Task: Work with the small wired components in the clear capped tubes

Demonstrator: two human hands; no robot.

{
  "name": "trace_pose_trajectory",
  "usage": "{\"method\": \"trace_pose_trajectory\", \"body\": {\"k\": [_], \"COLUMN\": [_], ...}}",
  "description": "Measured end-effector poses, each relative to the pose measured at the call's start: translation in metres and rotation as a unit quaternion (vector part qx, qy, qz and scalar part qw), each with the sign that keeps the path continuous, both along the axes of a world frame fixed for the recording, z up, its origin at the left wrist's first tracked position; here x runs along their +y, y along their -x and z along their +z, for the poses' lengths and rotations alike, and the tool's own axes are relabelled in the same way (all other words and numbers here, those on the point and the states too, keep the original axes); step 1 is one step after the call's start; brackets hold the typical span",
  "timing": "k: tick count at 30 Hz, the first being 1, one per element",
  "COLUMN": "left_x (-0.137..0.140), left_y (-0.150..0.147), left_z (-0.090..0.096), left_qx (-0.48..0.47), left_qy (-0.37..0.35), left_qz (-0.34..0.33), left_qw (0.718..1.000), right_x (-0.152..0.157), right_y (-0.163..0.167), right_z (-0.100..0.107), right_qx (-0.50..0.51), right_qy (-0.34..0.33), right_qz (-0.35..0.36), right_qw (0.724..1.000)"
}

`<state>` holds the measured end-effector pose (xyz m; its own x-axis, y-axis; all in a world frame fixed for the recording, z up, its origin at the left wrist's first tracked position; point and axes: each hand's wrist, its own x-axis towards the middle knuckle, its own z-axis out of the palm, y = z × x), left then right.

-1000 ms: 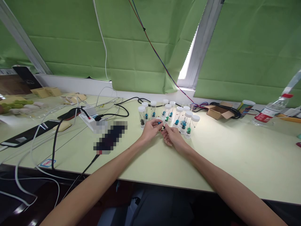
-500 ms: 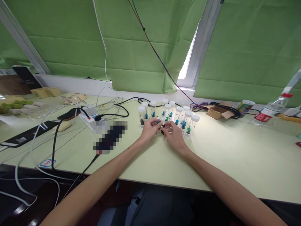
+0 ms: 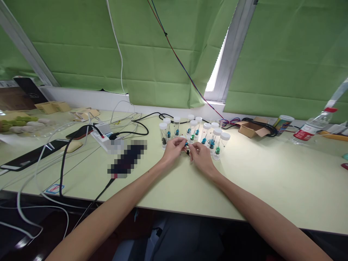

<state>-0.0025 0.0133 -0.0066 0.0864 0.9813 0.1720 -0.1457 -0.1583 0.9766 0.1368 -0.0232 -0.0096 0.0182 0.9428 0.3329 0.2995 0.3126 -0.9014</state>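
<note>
In front of me, low over the table, my left hand (image 3: 175,148) is closed in a pinch on a small blue part (image 3: 186,144). The fingertips of my right hand (image 3: 200,154) are pinched right beside it, nearly meeting the left ones; what they hold is mostly hidden. A small black piece (image 3: 187,152) shows just below the fingertips. Behind and around both hands stand several clear tubes with white caps, holding blue, green or dark parts with thin stems. The closest are a tube with a green part (image 3: 218,149) and one with a dark part (image 3: 163,139).
A white power strip (image 3: 107,141) with tangled cables lies left, near a pixelated dark object (image 3: 127,159). To the right are an open cardboard box (image 3: 251,129), a can (image 3: 283,125) and a red-labelled bottle (image 3: 307,132). The table's front edge (image 3: 190,213) runs below my forearms.
The fingers of my right hand have shifted slightly, and the blue part now shows more clearly between the fingertips. The black piece has changed position a little. The tubes stand as before.
</note>
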Motion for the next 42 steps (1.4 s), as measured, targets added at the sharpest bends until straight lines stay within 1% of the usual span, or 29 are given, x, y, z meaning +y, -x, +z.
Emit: {"method": "trace_pose_trajectory", "body": {"k": [5,12,16,20,26,32,38,42], "left_x": [-0.0024,-0.0030,-0.0013,-0.0002,0.0000,-0.0009,-0.0025,-0.0036], "left_y": [-0.0008,-0.0013,-0.0016,-0.0013,-0.0007,-0.0013,-0.0021,-0.0027], "left_z": [0.0009,0.0022,0.0007,-0.0002,0.0001,0.0003,0.0007,0.0023], "left_qx": [0.000,0.007,0.000,-0.005,0.004,0.000,-0.008,-0.014], "left_qy": [0.002,-0.001,-0.003,-0.003,-0.011,-0.007,0.003,0.005], "left_qz": [-0.006,-0.013,0.000,0.021,0.016,0.016,-0.002,0.002], "left_qw": [1.000,1.000,1.000,1.000,1.000,1.000,1.000,1.000], "right_x": [0.0014,0.0016,0.0009,-0.0006,0.0011,0.0015,0.0010,0.0021], "right_y": [-0.0012,-0.0013,-0.0013,-0.0004,0.0005,0.0006,-0.0020,-0.0028], "right_z": [-0.0001,-0.0012,-0.0003,0.0007,-0.0044,-0.0040,-0.0010,-0.0015], "right_qx": [-0.020,-0.012,-0.011,0.014,0.020,0.001,-0.067,-0.052], "right_qy": [0.020,0.037,0.030,0.008,-0.017,-0.021,-0.013,0.001], "right_qz": [-0.005,-0.009,-0.015,0.000,0.026,0.011,-0.016,-0.016], "right_qw": [1.000,0.999,0.999,1.000,0.999,1.000,0.998,0.999]}}
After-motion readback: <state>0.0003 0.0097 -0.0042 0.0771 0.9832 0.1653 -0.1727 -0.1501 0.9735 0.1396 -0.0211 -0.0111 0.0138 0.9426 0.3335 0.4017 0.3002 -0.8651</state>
